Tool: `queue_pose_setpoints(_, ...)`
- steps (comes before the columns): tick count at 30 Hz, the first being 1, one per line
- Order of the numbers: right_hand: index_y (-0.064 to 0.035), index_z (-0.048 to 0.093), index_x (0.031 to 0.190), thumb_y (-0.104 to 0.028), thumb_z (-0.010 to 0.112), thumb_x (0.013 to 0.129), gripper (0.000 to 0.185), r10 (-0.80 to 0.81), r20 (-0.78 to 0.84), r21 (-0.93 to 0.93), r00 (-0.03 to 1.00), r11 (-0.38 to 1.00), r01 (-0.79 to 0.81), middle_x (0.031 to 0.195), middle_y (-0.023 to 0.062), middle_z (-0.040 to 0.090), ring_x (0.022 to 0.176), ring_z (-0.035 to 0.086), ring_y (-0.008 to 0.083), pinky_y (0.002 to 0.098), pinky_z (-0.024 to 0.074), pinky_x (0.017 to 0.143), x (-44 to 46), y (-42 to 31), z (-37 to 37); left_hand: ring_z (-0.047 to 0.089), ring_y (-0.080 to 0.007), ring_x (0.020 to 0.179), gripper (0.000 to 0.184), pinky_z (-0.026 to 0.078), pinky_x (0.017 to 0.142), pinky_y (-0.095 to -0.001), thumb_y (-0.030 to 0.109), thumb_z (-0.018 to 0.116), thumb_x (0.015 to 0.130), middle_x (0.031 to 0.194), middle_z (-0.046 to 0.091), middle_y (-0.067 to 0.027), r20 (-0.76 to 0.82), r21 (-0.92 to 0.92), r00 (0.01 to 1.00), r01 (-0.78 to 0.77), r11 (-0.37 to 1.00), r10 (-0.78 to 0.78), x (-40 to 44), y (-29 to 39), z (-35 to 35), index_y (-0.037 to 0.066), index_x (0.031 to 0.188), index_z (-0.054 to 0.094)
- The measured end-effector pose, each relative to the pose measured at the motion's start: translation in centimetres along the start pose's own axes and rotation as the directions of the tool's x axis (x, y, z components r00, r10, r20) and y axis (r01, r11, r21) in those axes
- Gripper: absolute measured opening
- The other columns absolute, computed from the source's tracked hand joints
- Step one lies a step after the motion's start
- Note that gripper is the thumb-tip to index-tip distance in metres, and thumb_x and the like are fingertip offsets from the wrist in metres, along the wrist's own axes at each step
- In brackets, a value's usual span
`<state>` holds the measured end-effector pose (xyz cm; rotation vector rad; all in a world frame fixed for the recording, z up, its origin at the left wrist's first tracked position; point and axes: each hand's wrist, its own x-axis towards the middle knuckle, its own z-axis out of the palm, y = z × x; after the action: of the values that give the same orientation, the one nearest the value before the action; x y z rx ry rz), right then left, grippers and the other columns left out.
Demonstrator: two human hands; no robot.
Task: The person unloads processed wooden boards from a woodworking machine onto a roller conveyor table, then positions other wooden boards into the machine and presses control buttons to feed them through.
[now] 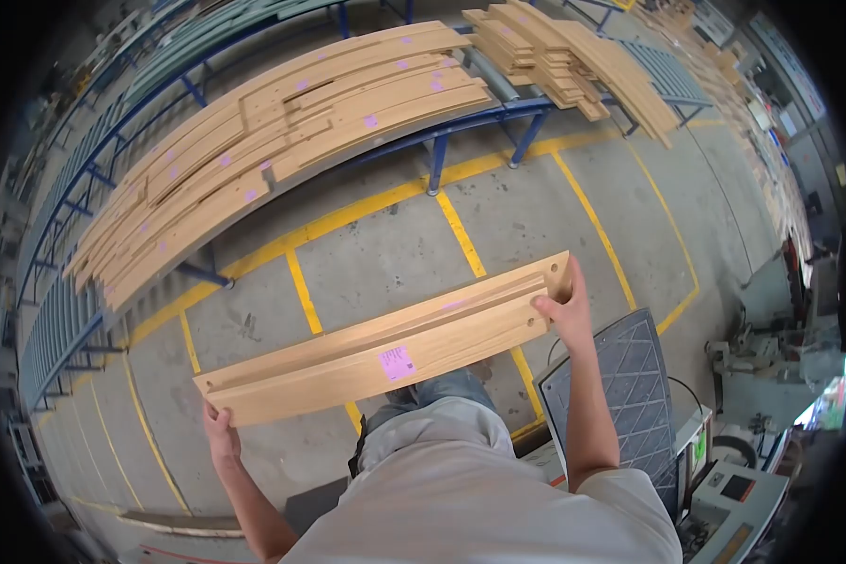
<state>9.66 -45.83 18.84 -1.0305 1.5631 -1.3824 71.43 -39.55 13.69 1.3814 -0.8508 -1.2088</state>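
Two long wooden boards are held in front of my body, above the floor: a front board (320, 381) with a pink label (397, 364) and a back board (376, 324) just behind it. Round holes show near their ends. My left hand (220, 432) is closed round the left end from below, its fingers partly hidden behind the wood. At the right end, my right hand (571, 308) grips the boards, thumb on the front board's upper edge and fingers behind the back one. The right end sits higher in view than the left.
Ahead, a blue-framed roller table (439, 162) carries many wooden boards (348, 103) with pink labels. Another stack of boards (545, 56) lies farther right. Yellow lines (461, 230) mark the grey floor. A dark ribbed panel (616, 399) and machinery (738, 498) stand close on my right.
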Motion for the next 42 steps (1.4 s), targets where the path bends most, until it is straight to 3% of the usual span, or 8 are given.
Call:
queue_pose_setpoints(3, 0.0043, 0.036, 0.138, -0.017, 0.085, 0.062, 0.093, -0.005, -0.120, 0.002, 0.993, 1.000, 0.005, 0.121, 0.0130, 0.054, 0.109, 0.056, 0.0201, 0.0332, 0.0459, 0.094, 2.9, 2.3, -1.0, 0.052, -0.0183, 0.116, 0.072, 0.037, 0.102, -0.0337, 0.035, 0.077, 0.075, 0.122, 0.056, -0.0072, 0.070, 0.019, 0.997, 0.013, 1.000, -0.014, 6.4, 0.8, 3.6, 0.001, 0.131, 0.045)
queue_pose_setpoints(5, 0.0056, 0.040, 0.135, -0.016, 0.085, 0.063, 0.087, 0.052, -0.252, -0.235, 0.966, 0.965, -0.113, 0.118, 0.0139, 0.056, 0.107, 0.057, 0.0201, 0.0327, 0.0469, 0.092, 4.8, 4.6, -2.0, 0.055, -0.0178, 0.110, 0.060, 0.040, 0.098, -0.0332, 0.028, 0.072, 0.080, 0.118, 0.058, -0.0074, -0.020, 0.114, 0.978, 0.208, 0.972, -0.207, 10.5, 0.6, 6.0, 0.000, 0.127, 0.048)
queue_pose_setpoints(12, 0.0093, 0.044, 0.129, -0.011, 0.086, 0.062, 0.082, 0.204, -0.420, -0.088, 0.884, 0.961, -0.263, 0.116, 0.0165, 0.060, 0.105, 0.059, 0.0214, 0.0321, 0.0478, 0.092, 14.6, 7.0, -6.3, 0.058, -0.0178, 0.101, 0.049, 0.045, 0.090, -0.0332, 0.021, 0.070, 0.082, 0.113, 0.062, -0.0087, -0.013, 0.375, 0.937, 0.329, 0.866, -0.350, 27.8, 1.4, 22.3, 0.000, 0.123, 0.053)
queue_pose_setpoints(16, 0.0091, 0.033, 0.139, -0.012, 0.085, 0.064, 0.094, 0.390, -0.512, 0.091, 0.766, 0.911, -0.403, 0.130, 0.0195, 0.051, 0.117, 0.054, 0.0242, 0.0345, 0.0439, 0.099, 21.3, 7.3, -10.6, 0.060, -0.0193, 0.101, 0.046, 0.046, 0.091, -0.0332, 0.020, 0.070, 0.082, 0.110, 0.064, -0.0092, 0.234, 0.402, 0.920, 0.202, 0.893, -0.314, 38.9, 4.2, 35.4, 0.001, 0.122, 0.056)
queue_pose_setpoints(21, 0.0064, 0.029, 0.142, -0.011, 0.082, 0.068, 0.093, 0.360, -0.529, 0.164, 0.768, 0.932, -0.323, 0.132, 0.0181, 0.050, 0.118, 0.053, 0.0239, 0.0342, 0.0439, 0.099, 28.4, 8.0, -15.4, 0.060, -0.0198, 0.103, 0.049, 0.047, 0.089, -0.0330, 0.022, 0.070, 0.083, 0.112, 0.064, -0.0106, 0.297, 0.518, 0.874, 0.190, 0.834, -0.384, 50.8, 7.2, 51.6, 0.001, 0.124, 0.055)
queue_pose_setpoints(26, 0.0036, 0.031, 0.142, -0.009, 0.082, 0.068, 0.091, 0.419, -0.676, 0.248, 0.606, 0.904, -0.349, 0.131, 0.0155, 0.050, 0.116, 0.053, 0.0224, 0.0323, 0.0443, 0.098, 35.2, 8.5, -17.5, 0.061, -0.0208, 0.100, 0.062, 0.048, 0.083, -0.0354, 0.034, 0.073, 0.080, 0.113, 0.064, -0.0109, 0.521, 0.572, 0.771, 0.003, 0.820, -0.366, 62.5, 6.9, 66.5, 0.000, 0.127, 0.053)
queue_pose_setpoints(36, 0.0003, 0.034, 0.142, -0.009, 0.075, 0.076, 0.078, 0.448, -0.816, 0.312, 0.365, 0.873, -0.374, 0.125, 0.0128, 0.054, 0.109, 0.056, 0.0206, 0.0313, 0.0445, 0.095, 56.3, 7.7, -19.8, 0.058, -0.0115, 0.087, 0.056, 0.043, 0.066, -0.0270, 0.040, 0.073, 0.079, 0.101, 0.066, -0.0023, 0.645, 0.643, 0.630, -0.143, 0.752, -0.432, 84.0, 7.9, 97.4, 0.007, 0.122, 0.059)
queue_pose_setpoints(42, 0.0016, 0.034, 0.142, -0.012, 0.074, 0.078, 0.077, 0.505, -0.776, 0.355, 0.377, 0.844, -0.401, 0.127, 0.0128, 0.054, 0.111, 0.055, 0.0205, 0.0319, 0.0446, 0.094, 67.4, 7.4, -21.5, 0.058, -0.0135, 0.087, 0.058, 0.044, 0.069, -0.0282, 0.042, 0.073, 0.079, 0.102, 0.066, -0.0040, 0.656, 0.703, 0.559, -0.205, 0.681, -0.508, 94.5, 10.0, 111.2, 0.005, 0.121, 0.060)
